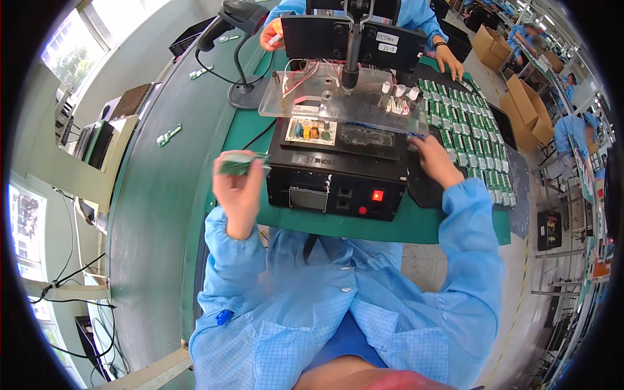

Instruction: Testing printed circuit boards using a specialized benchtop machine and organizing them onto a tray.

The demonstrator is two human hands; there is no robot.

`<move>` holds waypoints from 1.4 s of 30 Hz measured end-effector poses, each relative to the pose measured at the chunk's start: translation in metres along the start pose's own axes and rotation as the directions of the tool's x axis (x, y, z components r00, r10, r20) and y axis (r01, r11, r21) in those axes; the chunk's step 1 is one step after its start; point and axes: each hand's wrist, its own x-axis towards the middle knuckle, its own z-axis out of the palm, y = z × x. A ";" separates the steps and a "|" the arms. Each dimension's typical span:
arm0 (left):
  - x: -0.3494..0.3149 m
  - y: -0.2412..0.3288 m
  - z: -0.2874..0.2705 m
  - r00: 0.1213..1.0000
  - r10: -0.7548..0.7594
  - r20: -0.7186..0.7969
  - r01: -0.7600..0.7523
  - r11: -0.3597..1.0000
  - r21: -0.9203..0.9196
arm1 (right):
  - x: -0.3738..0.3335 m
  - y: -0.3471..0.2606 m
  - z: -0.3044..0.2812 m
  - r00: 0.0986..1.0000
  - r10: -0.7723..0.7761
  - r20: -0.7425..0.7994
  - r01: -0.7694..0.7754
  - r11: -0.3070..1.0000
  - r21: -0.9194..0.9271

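My left hand [238, 188] is raised over the green bench, left of a black test box [335, 175]. Its fingers are closed round a green circuit board [239, 164]. At the box's right side, my right hand [437, 158] has its fingertips at the front right corner of a clear plastic plate [351, 104], seemingly pinching its edge. The plate carries wires and white plugs and sits above the box. Under its front edge lies a board with several coloured components [312, 131]. On the box's front, a red switch [377, 195] is lit.
Rows of small green-and-white boards [471, 130] lie on the right. A scanner on a stand [244, 91] stands at the back left, its cable near the box. One loose board [169, 135] lies on the left bench. Across the fixture, a co-worker's hand [448, 62] reaches toward the rows.
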 end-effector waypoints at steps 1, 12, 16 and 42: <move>-0.001 -0.002 -0.008 0.988 -0.132 -0.084 0.127 0.990 -0.059 | -0.011 -0.013 -0.010 0.999 -0.012 0.051 0.011 1.000 0.024; -0.018 -0.053 -0.022 0.896 -0.362 -0.257 0.219 0.864 -0.454 | -0.049 -0.121 -0.033 0.852 0.194 -0.487 -0.072 0.963 0.258; -0.029 -0.067 -0.019 0.910 -0.339 -0.238 0.211 0.874 -0.438 | 0.002 -0.180 -0.028 0.900 0.070 -0.429 -0.035 0.995 0.089; 0.222 -0.117 0.065 0.770 -0.540 0.340 0.583 0.378 -0.719 | 0.068 -0.172 0.019 0.883 0.080 -0.462 -0.102 0.995 -0.022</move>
